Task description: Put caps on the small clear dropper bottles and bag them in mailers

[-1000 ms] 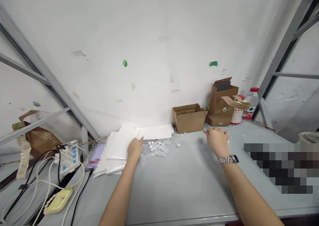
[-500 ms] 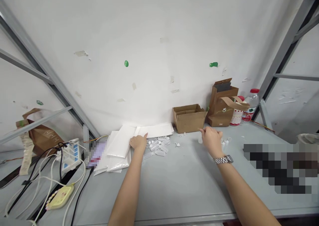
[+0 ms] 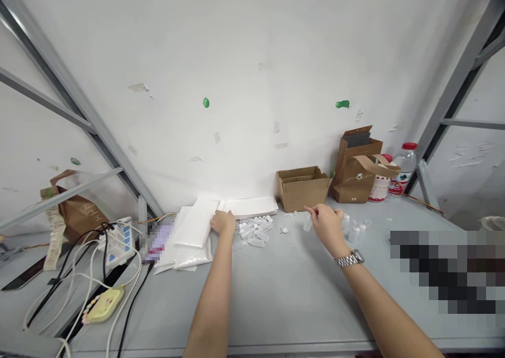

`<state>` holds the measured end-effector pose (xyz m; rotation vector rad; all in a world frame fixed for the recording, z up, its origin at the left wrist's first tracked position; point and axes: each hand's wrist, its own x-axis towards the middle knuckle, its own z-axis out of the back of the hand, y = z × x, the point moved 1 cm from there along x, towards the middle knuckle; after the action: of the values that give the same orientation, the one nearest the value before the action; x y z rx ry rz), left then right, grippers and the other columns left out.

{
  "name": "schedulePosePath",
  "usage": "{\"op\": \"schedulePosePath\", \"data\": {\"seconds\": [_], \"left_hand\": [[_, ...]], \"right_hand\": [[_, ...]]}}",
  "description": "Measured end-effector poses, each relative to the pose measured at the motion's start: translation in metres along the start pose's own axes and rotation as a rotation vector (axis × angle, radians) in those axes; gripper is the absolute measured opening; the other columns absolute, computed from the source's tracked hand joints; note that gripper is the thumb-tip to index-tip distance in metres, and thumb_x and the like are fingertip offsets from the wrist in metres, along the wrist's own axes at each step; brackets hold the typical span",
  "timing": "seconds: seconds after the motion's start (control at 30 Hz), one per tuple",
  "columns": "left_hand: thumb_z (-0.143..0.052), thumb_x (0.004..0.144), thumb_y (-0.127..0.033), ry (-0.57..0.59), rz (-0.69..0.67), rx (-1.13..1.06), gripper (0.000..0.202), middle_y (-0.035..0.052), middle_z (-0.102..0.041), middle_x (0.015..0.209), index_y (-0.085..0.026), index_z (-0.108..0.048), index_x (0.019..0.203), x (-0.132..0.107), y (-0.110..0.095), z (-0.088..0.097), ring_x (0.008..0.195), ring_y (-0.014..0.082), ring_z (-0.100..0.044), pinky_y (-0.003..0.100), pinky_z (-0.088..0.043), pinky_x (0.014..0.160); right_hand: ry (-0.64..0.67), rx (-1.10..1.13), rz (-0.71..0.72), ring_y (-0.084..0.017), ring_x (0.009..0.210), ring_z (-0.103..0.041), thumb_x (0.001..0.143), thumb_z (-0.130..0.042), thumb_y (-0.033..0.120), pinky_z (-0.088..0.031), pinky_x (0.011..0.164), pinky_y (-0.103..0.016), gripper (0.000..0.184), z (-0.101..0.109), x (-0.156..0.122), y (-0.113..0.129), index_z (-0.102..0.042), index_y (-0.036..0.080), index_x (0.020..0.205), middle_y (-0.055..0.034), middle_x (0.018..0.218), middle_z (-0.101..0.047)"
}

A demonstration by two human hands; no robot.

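My left hand (image 3: 223, 222) rests at the edge of the white packets (image 3: 193, 224), thumb apart from the fingers; its fingertips are partly hidden. Just right of it lies a pile of small clear plastic bottles (image 3: 254, 229) with white caps. Over the table's right half, my right hand (image 3: 326, 226) is closed, wearing a metal watch (image 3: 350, 258) at the wrist. A small translucent plastic bottle (image 3: 307, 223) shows beneath its thumb side, seemingly pinched there. Beyond its knuckles stand several capped small bottles (image 3: 355, 232).
An open cardboard box (image 3: 303, 192), a brown paper bag (image 3: 355, 174) and a red-capped water bottle (image 3: 403, 171) stand along the wall. Loose white caps (image 3: 283, 230) lie mid-table. At left are a power strip (image 3: 118, 242), tangled cables and a yellow gadget (image 3: 104, 304).
My right hand has shifted left with the small bottle, uncovering more of the standing bottles. My left hand has drawn in slightly beside the packets. The view has turned a little left.
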<state>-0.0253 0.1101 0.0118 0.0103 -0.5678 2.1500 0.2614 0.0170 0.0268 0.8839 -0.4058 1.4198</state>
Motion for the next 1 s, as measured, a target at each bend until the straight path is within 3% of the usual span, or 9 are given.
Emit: {"op": "schedulePosePath", "data": {"seconds": [0.23,0.4,0.53,0.63,0.7,0.8,1.0], "left_hand": [[-0.052,0.078,-0.029,0.009,-0.058,-0.057,0.032,0.0187,-0.064,0.099,-0.008,-0.049,0.103,0.000,0.002,0.002,0.098,0.0282,-0.058,0.035,-0.042,0.078],[-0.048,0.080,-0.036,0.008,-0.142,-0.073,0.032,0.0141,-0.064,0.095,-0.012,-0.050,0.102,0.003,0.003,0.019,0.088,0.0245,-0.061,0.032,-0.044,0.070],[-0.040,0.082,-0.043,-0.070,-0.134,-0.015,0.042,0.0181,-0.051,0.120,-0.013,-0.048,0.111,0.025,0.030,0.049,0.115,0.0310,-0.045,0.041,-0.035,0.089],[-0.039,0.079,-0.048,-0.048,-0.028,0.050,0.059,0.0289,-0.043,0.125,-0.005,-0.043,0.120,0.046,0.062,0.063,0.117,0.0396,-0.040,0.051,-0.032,0.089],[-0.040,0.076,-0.055,0.018,0.019,0.077,0.071,0.0315,-0.047,0.120,-0.001,-0.042,0.122,0.055,0.079,0.063,0.113,0.0419,-0.044,0.052,-0.033,0.087],[-0.031,0.077,-0.060,0.090,0.015,0.092,0.075,0.0276,-0.049,0.122,-0.005,-0.039,0.127,0.058,0.091,0.054,0.113,0.0398,-0.045,0.051,-0.033,0.089],[-0.024,0.079,-0.060,0.152,0.022,0.081,0.078,0.0274,-0.050,0.121,-0.004,-0.030,0.133,0.054,0.081,0.035,0.113,0.0385,-0.046,0.053,-0.033,0.089]], "right_hand": [[0.014,0.013,0.053,-0.016,0.060,-0.052,0.094,-0.025,0.037,-0.022,0.069,-0.033,0.044,-0.001,-0.003,0.005,-0.049,0.018,0.063,-0.0037,0.063,-0.062],[0.014,0.022,0.078,-0.016,0.059,-0.051,0.094,-0.026,0.037,-0.022,0.070,-0.033,0.043,-0.003,-0.004,0.006,-0.048,0.018,0.063,-0.0033,0.061,-0.061],[0.021,0.024,0.094,-0.015,0.057,-0.049,0.094,-0.028,0.038,-0.023,0.069,-0.033,0.042,-0.004,-0.004,0.007,-0.047,0.019,0.062,-0.0025,0.059,-0.060],[0.019,0.029,0.107,-0.015,0.057,-0.049,0.094,-0.029,0.038,-0.023,0.068,-0.032,0.041,-0.002,-0.005,0.011,-0.046,0.019,0.062,-0.0023,0.059,-0.060],[0.018,0.033,0.116,-0.015,0.057,-0.049,0.094,-0.028,0.038,-0.023,0.069,-0.033,0.041,-0.002,-0.006,0.014,-0.046,0.019,0.062,-0.0023,0.060,-0.060],[0.027,0.040,0.135,-0.015,0.056,-0.049,0.094,-0.026,0.038,-0.024,0.070,-0.033,0.043,-0.002,-0.007,0.017,-0.045,0.019,0.061,-0.0024,0.059,-0.060],[0.029,0.060,0.137,-0.015,0.056,-0.049,0.095,-0.023,0.038,-0.024,0.069,-0.033,0.045,-0.004,-0.007,0.015,-0.045,0.019,0.060,-0.0039,0.059,-0.061]]}}
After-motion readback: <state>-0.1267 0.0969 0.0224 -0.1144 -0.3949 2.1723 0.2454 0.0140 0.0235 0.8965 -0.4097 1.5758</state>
